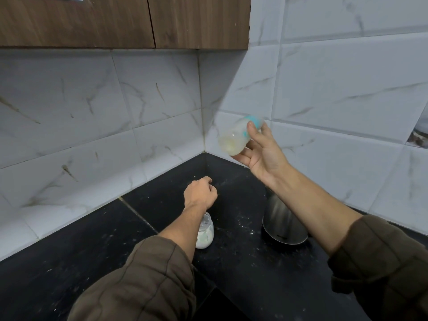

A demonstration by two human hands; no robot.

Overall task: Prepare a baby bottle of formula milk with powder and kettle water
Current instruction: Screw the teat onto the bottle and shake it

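Note:
My right hand (261,149) holds a baby bottle (238,136) raised in the air near the wall corner. The bottle is tilted, its base toward me and its teal collar away, and it is blurred by motion. Pale milky liquid shows inside it. My left hand (200,193) hovers over the black counter (97,246) with its fingers curled into a loose fist and nothing in it. Below my left forearm stands a small glass jar (205,235) with white powder. A steel kettle (281,223) stands on the counter under my right forearm.
White marble-look tiles cover both walls that meet at the corner. Wooden cabinets (125,19) hang above on the left wall. White powder specks are scattered on the counter between the jar and the kettle.

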